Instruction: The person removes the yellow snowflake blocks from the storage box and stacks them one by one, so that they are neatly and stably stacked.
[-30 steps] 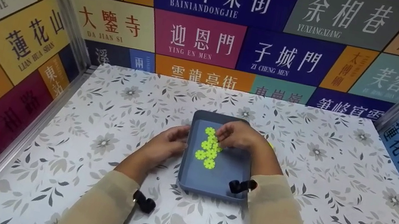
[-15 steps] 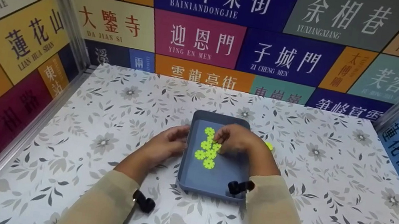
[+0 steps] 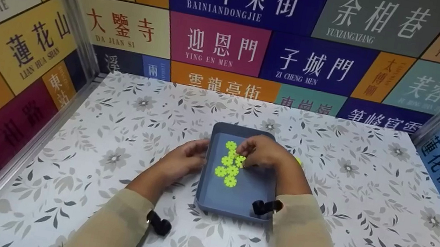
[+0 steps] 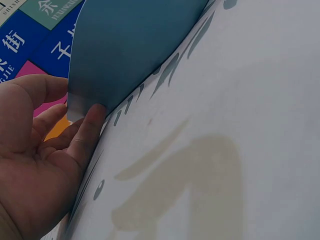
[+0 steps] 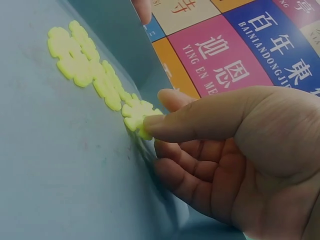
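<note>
A shallow grey-blue tray holds several bright yellow-green flower-shaped plastic pieces, which look like snowflake building discs. Beside the tray's left wall, my left hand touches its outside and rim with loosely bent fingers. In the left wrist view, the left thumb rests low on the outer tray wall. Over the tray, my right hand pinches one snowflake disc between thumb and index finger. That disc is close to the end of the joined row; whether it is attached cannot be told.
Another yellow-green piece is partly hidden behind the right wrist, outside the tray. The tray stands on a white table with a floral print. Panels with colourful street signs enclose the back and sides.
The right hand has shifted only slightly, turning the pinched disc so its face shows more beside the row. The left hand and the tray have stayed in place.
</note>
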Demonstrator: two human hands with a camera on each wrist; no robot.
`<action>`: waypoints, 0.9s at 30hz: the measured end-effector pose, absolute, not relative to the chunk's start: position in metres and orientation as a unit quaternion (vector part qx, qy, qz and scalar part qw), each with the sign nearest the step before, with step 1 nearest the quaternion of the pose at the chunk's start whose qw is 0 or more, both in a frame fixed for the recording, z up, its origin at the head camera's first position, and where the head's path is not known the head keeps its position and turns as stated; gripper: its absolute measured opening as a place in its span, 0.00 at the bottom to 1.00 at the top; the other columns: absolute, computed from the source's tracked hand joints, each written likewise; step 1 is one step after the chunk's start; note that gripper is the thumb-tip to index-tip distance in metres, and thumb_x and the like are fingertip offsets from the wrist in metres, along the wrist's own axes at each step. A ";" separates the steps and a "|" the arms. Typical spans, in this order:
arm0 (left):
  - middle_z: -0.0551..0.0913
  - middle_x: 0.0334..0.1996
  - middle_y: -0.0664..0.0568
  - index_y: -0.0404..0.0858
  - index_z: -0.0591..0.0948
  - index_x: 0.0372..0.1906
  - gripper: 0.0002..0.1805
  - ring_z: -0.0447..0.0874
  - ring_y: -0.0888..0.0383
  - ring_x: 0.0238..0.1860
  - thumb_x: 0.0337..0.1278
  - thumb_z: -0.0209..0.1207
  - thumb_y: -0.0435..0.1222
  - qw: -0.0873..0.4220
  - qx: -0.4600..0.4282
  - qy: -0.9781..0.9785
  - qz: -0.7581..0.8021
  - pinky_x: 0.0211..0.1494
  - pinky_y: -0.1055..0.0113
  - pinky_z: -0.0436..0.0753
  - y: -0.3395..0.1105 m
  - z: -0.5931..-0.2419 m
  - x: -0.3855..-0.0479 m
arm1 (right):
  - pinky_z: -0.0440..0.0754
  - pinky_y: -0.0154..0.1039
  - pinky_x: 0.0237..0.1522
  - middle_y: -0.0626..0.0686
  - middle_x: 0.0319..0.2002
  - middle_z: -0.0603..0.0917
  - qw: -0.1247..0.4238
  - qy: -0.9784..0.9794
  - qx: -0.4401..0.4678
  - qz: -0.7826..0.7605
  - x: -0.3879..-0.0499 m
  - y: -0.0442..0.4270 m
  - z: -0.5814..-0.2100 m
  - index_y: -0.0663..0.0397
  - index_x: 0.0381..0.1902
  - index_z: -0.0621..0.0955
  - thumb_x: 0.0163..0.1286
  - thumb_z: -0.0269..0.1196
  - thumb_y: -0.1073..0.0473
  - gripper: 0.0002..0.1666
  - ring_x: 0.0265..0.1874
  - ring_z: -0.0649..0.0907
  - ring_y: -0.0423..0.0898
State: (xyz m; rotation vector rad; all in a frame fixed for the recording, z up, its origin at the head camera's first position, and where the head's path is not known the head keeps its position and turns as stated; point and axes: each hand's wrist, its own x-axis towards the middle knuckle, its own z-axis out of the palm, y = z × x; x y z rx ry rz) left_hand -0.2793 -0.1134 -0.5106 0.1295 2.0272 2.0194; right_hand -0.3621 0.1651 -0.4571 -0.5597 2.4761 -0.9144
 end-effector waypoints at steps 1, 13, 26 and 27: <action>0.73 0.79 0.49 0.45 0.69 0.81 0.37 0.76 0.50 0.75 0.69 0.62 0.32 0.137 0.046 0.702 0.698 0.77 0.53 0.78 -0.113 -0.511 -0.280 | 0.84 0.39 0.41 0.54 0.48 0.90 0.219 0.895 -0.201 -0.332 -0.362 0.166 -0.456 0.51 0.52 0.89 0.61 0.74 0.67 0.20 0.44 0.85 0.47; 0.74 0.78 0.48 0.45 0.71 0.80 0.36 0.78 0.49 0.74 0.68 0.62 0.32 0.144 0.032 0.696 0.702 0.73 0.55 0.81 -0.112 -0.510 -0.280 | 0.88 0.54 0.62 0.56 0.55 0.90 0.186 0.849 -0.133 -0.476 -0.356 0.179 -0.428 0.53 0.58 0.88 0.73 0.69 0.60 0.17 0.53 0.88 0.53; 0.76 0.76 0.51 0.48 0.72 0.79 0.36 0.78 0.50 0.74 0.67 0.63 0.32 0.143 0.029 0.700 0.699 0.76 0.52 0.80 -0.113 -0.510 -0.279 | 0.90 0.37 0.53 0.54 0.59 0.87 0.120 0.820 -0.058 -0.557 -0.348 0.216 -0.416 0.54 0.61 0.87 0.75 0.69 0.55 0.20 0.51 0.89 0.48; 0.76 0.76 0.51 0.48 0.72 0.79 0.36 0.78 0.50 0.74 0.67 0.63 0.32 0.143 0.029 0.700 0.699 0.76 0.52 0.79 -0.113 -0.509 -0.279 | 0.90 0.37 0.53 0.54 0.59 0.86 0.116 0.820 -0.055 -0.558 -0.348 0.221 -0.417 0.55 0.63 0.86 0.76 0.69 0.55 0.21 0.50 0.89 0.45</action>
